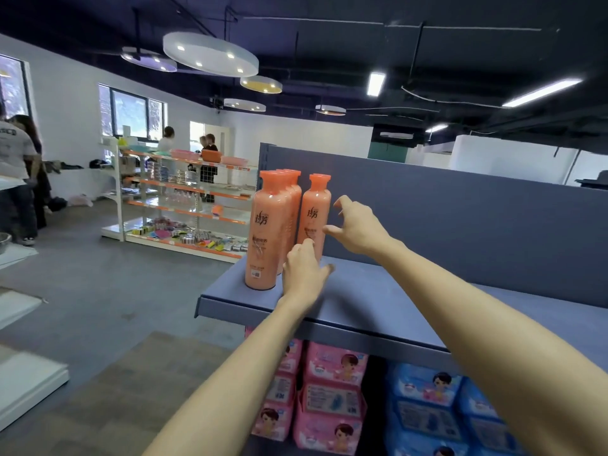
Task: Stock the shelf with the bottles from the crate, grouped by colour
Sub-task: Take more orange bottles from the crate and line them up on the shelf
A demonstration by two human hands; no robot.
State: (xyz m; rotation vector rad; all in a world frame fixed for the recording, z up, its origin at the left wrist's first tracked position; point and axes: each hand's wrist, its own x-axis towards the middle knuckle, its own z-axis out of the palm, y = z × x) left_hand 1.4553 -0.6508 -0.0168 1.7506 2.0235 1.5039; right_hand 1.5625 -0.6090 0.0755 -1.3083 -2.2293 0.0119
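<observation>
Several orange bottles stand upright at the left end of the blue top shelf [378,291]. A row of them [266,232] runs front to back. One more orange bottle [314,209] stands alone just right of that row, near the back panel. My left hand [304,274] is at the foot of the lone bottle, fingers loosely bent and holding nothing; contact is unclear. My right hand [357,225] hovers just right of the same bottle with fingers spread, a small gap between them and the bottle. The crate is out of view.
The shelf's blue back panel [460,225] rises behind the bottles. Pink packs [329,406] and blue packs [437,406] fill the shelf below. Across the grey floor stands a white-and-orange shelving unit [184,205], with several people beyond it and at the far left.
</observation>
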